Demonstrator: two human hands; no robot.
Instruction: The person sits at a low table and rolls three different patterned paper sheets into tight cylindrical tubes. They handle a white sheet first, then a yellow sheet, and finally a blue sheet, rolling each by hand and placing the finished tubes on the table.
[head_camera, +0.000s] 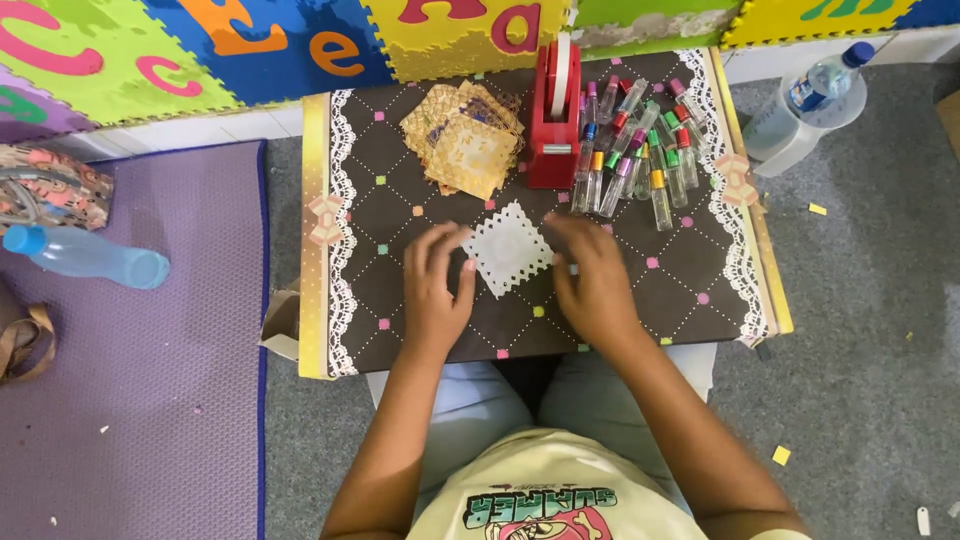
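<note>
While a white, lace-cut square paper piece is lying flat as a diamond, one corner pointing away from the person, the left hand and right hand are pressing its side corners, each grip spread flat and clasping nothing. It is sitting mid-way on a brown, lace-edged quilted surface, near gold lace squares, a red tape dispenser and colour-capped clear vials, while blue bottles are lying on the grey floor.
</note>
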